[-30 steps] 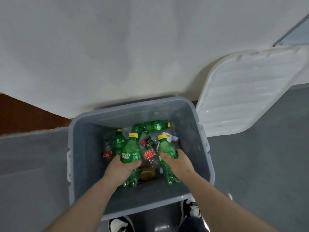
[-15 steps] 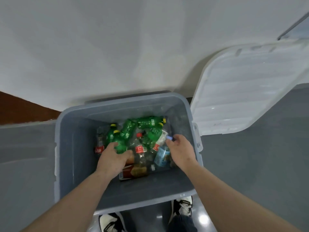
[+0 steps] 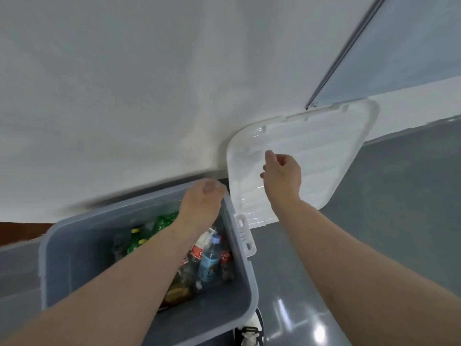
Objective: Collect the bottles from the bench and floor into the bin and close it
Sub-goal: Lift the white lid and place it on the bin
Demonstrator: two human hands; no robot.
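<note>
Lid (image 3: 324,156) behind right hand (image 3: 282,176), fingers (image 3: 270,156) curled (grip unclear); left hand (image 3: 202,203) too blurred.

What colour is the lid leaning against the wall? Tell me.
White ribbed plastic lid, clearest in the head view.

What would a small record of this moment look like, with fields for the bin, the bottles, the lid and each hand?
bin: grey, open, on the floor by the wall
bottles: several inside the bin, some green, one blue-labelled
lid: white, off the bin, leaning on the wall to the bin's right
left hand: above the bin's far right corner, blurred, grip unclear
right hand: in front of the lid, fingers loosely curled, contact unclear
step left: put the lid on the bin
</note>
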